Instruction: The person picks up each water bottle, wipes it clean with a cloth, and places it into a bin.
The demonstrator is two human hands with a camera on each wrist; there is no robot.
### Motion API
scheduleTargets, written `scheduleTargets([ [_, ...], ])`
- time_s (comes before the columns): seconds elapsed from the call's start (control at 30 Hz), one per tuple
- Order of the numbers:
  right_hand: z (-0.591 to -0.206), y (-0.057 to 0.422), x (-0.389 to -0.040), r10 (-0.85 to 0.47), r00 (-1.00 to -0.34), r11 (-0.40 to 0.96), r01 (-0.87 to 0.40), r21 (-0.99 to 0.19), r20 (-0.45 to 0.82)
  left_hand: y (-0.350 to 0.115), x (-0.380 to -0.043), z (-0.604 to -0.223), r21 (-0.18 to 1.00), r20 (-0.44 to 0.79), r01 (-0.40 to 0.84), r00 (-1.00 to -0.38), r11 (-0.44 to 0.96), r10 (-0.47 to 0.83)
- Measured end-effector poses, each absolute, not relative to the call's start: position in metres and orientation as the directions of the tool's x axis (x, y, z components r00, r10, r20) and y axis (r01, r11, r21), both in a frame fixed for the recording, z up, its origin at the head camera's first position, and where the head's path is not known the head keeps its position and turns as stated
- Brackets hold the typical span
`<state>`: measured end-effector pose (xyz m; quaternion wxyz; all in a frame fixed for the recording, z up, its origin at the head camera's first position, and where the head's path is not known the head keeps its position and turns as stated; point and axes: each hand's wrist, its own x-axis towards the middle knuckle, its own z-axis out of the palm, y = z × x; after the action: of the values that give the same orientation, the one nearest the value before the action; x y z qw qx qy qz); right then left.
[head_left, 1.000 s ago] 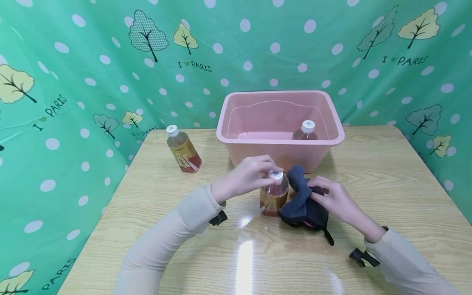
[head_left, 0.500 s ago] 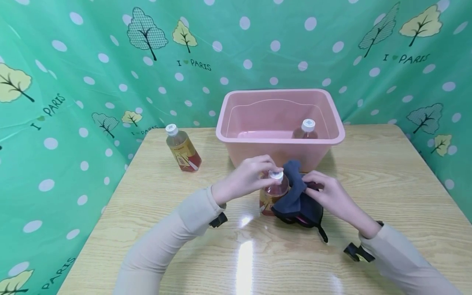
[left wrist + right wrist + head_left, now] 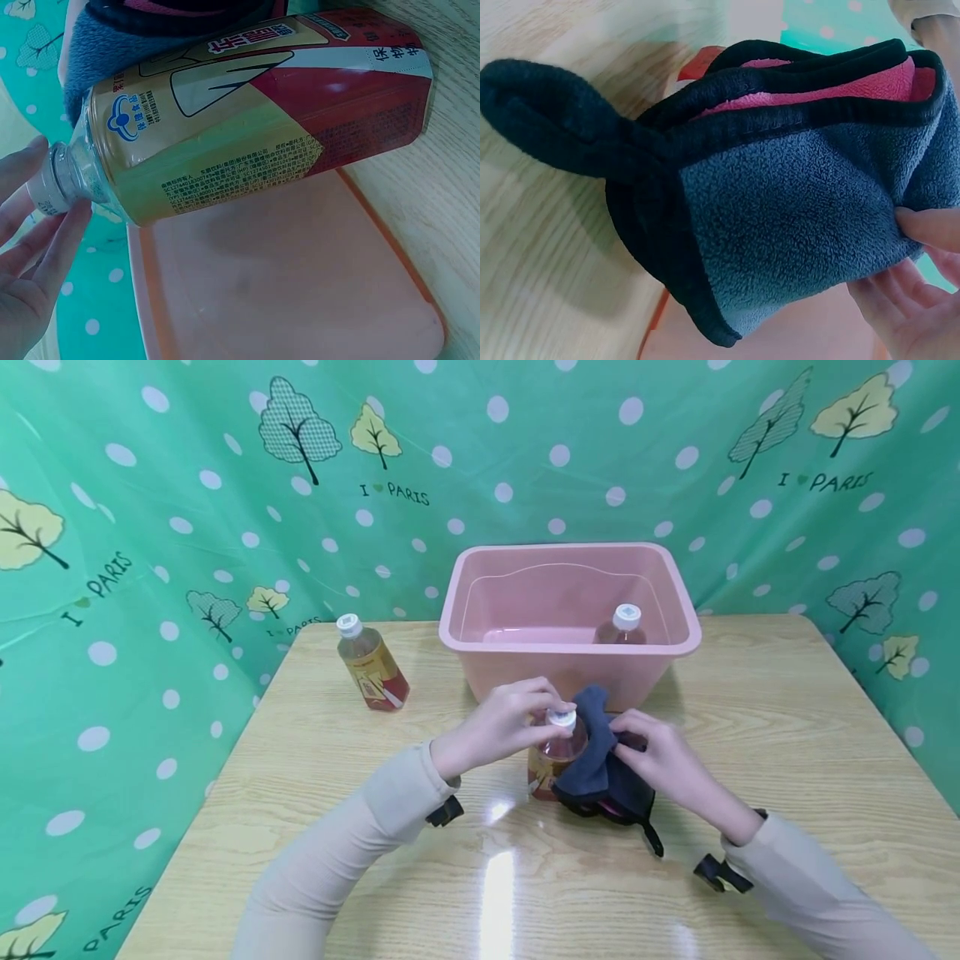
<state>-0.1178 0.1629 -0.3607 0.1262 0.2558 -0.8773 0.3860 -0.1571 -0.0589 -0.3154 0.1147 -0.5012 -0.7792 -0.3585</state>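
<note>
The left hand (image 3: 510, 717) grips the cap (image 3: 561, 721) of the bottle (image 3: 549, 770), at the tub's (image 3: 517, 667) six o'clock; the right hand (image 3: 660, 758) pinches the cloth (image 3: 591, 767) against the bottle's three o'clock side. Steady cap should prevent tipping.

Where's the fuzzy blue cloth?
In the head view, the blue cloth is right of centre, in front of the pink tub; the right hand pinches it beside the bottle the left hand holds.

Across the room, the wood-grained table (image 3: 420, 902) carries a pink tub (image 3: 555, 666) at twelve o'clock, an upright bottle (image 3: 373, 670) at ten, a second bottle (image 3: 546, 770) near centre. At that one's three o'clock, a dark cloth (image 3: 588, 768) seemingly rests too.
</note>
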Motion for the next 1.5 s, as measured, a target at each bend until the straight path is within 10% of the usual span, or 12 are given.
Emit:
scheduleTargets([
  [1.07,-0.409,0.156,-0.129,-0.395,-0.894,0.722,-0.445,-0.53,0.213,-0.06,-0.157,-0.317,0.46,0.531,0.85,-0.495,0.257,0.688],
  [1.5,-0.393,0.159,-0.122,-0.38,-0.868,0.67,-0.496,-0.552,0.319,-0.059,-0.158,-0.317,0.456,0.541,0.856,-0.484,0.244,0.688],
])
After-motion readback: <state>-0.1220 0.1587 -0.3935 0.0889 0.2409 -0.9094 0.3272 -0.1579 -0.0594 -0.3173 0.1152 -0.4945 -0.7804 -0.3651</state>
